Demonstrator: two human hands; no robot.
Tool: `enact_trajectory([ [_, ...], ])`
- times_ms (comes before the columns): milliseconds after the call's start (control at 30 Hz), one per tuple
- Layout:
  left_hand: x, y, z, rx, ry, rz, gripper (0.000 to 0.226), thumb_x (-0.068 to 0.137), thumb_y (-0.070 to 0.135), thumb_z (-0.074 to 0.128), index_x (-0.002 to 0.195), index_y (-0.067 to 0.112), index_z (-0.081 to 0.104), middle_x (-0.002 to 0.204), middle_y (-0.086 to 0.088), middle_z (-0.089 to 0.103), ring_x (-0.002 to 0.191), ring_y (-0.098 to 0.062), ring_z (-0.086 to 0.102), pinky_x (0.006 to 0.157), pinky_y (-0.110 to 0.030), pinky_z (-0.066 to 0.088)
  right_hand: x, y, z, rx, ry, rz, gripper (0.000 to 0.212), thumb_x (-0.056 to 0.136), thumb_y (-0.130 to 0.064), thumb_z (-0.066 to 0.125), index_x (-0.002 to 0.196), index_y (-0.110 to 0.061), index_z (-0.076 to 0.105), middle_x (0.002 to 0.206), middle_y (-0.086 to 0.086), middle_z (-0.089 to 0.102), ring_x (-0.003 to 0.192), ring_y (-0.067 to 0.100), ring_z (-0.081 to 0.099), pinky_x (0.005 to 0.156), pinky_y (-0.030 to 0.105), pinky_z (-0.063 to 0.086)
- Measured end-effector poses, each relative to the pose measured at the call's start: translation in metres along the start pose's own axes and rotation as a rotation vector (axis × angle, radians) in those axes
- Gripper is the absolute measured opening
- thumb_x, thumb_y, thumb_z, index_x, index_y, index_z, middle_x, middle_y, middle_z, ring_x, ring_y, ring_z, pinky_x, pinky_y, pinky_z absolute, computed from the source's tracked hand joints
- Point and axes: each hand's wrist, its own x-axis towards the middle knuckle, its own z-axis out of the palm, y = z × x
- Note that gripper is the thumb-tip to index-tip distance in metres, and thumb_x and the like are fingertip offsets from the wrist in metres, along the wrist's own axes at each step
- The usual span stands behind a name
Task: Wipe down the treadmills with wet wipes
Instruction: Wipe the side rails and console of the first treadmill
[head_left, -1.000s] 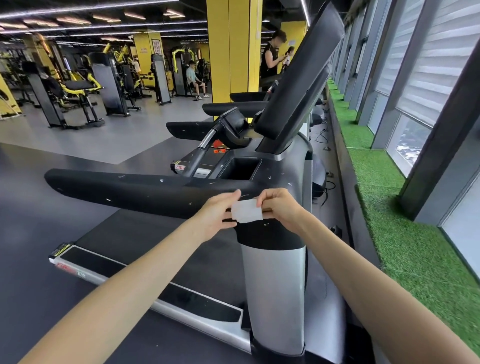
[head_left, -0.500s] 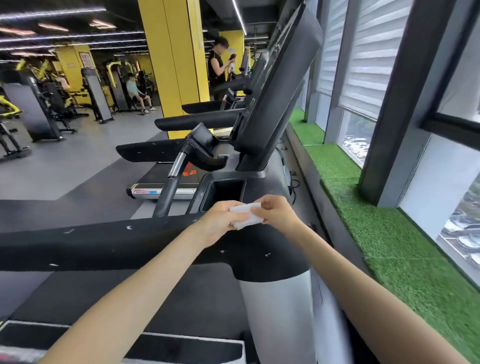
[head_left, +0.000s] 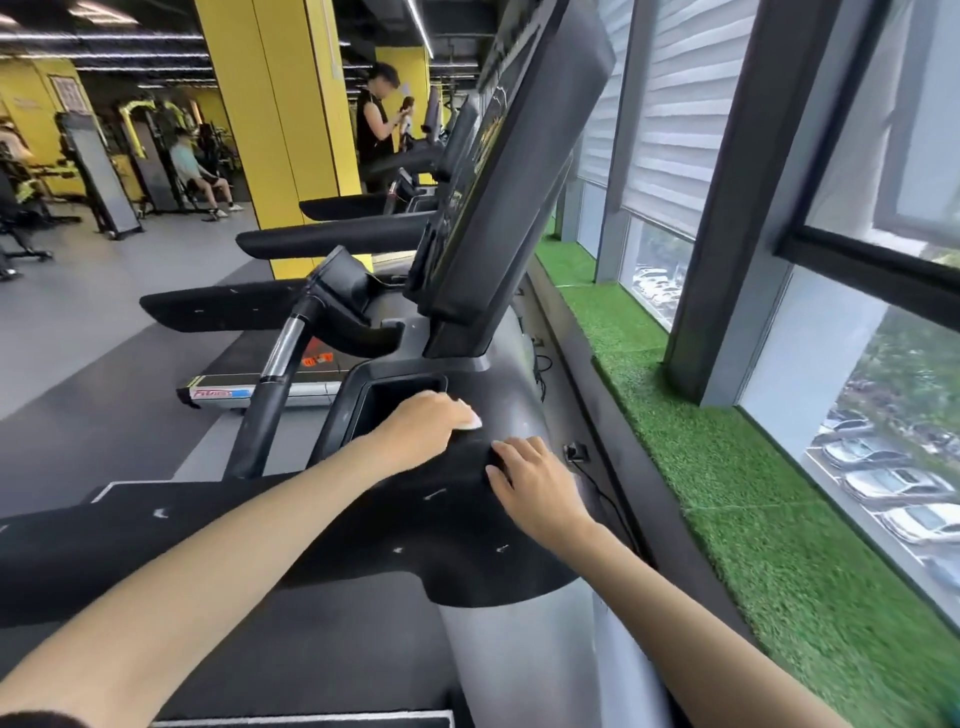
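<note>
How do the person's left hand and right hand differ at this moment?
The left hand holds the wet wipe on the grey console; the right hand holds nothing. The left hand lies farther forward; the right hand rests flat on the black handrail. Both touch the same treadmill.

Gym floor, wide room. Yellow column (head_left: 291, 130) upper centre, yellow walls behind it at upper left. Strip lights (head_left: 104, 36) on a dark ceiling. Grey floor (head_left: 78, 312) at left, darker matting (head_left: 104, 415) nearer the camera. Weight machines (head_left: 98, 176) upper left, one seated person (head_left: 195, 176) among them, one standing person (head_left: 376, 119) right of the column. Right side: windows (head_left: 831, 364) with dark frame posts (head_left: 753, 208), blinds (head_left: 691, 104) half down. Artificial turf strip (head_left: 727, 493) along the sill. Parked cars (head_left: 893, 483) outside, daylight.
</note>
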Motion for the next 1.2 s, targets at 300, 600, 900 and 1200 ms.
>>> enact_trajectory([
  [300, 0.004, -0.005, -0.004, 0.043, -0.197, -0.057, 0.062, 0.086, -0.016, 0.033, 0.128, 0.027, 0.048, 0.140, 0.000, 0.046, 0.126, -0.035, 0.044, 0.114, -0.043, 0.026, 0.012, 0.015, -0.004, 0.082, 0.011, -0.004, 0.035, 0.099, -0.029, 0.043, 0.126, -0.013, 0.058, 0.102, 0.002, 0.066, 0.105, 0.021, 0.052, 0.077, 0.033, 0.045],
  [600, 0.017, 0.001, -0.002, -0.017, -0.212, -0.219, 0.067, 0.089, -0.009, 0.032, 0.134, 0.039, 0.046, 0.130, -0.011, 0.052, 0.130, -0.036, 0.042, 0.098, -0.036, 0.037, 0.008, 0.019, 0.005, 0.008, 0.039, -0.086, 0.044, 0.095, -0.032, 0.033, 0.095, -0.006, 0.069, 0.082, 0.004, 0.058, 0.072, 0.024, 0.051, 0.069, 0.033, 0.052],
  [900, 0.024, -0.001, 0.002, -0.036, -0.225, -0.186, 0.065, 0.083, -0.014, 0.030, 0.123, 0.033, 0.048, 0.126, -0.005, 0.055, 0.124, -0.034, 0.048, 0.099, -0.045, 0.042, 0.015, 0.028, 0.002, 0.121, -0.088, -0.097, 0.062, 0.095, -0.043, 0.017, 0.118, -0.005, 0.060, 0.106, 0.008, 0.051, 0.101, 0.027, 0.044, 0.092, 0.033, 0.038],
  [1200, 0.011, -0.003, 0.014, -0.004, -0.176, -0.188, 0.076, 0.085, -0.016, 0.030, 0.137, 0.039, 0.042, 0.147, 0.008, 0.037, 0.129, -0.035, 0.044, 0.105, -0.046, 0.038, 0.005, 0.042, 0.014, 0.262, -0.107, -0.017, 0.047, 0.103, -0.032, 0.041, 0.143, -0.008, 0.041, 0.131, 0.002, 0.047, 0.117, 0.024, 0.037, 0.102, 0.027, 0.032],
])
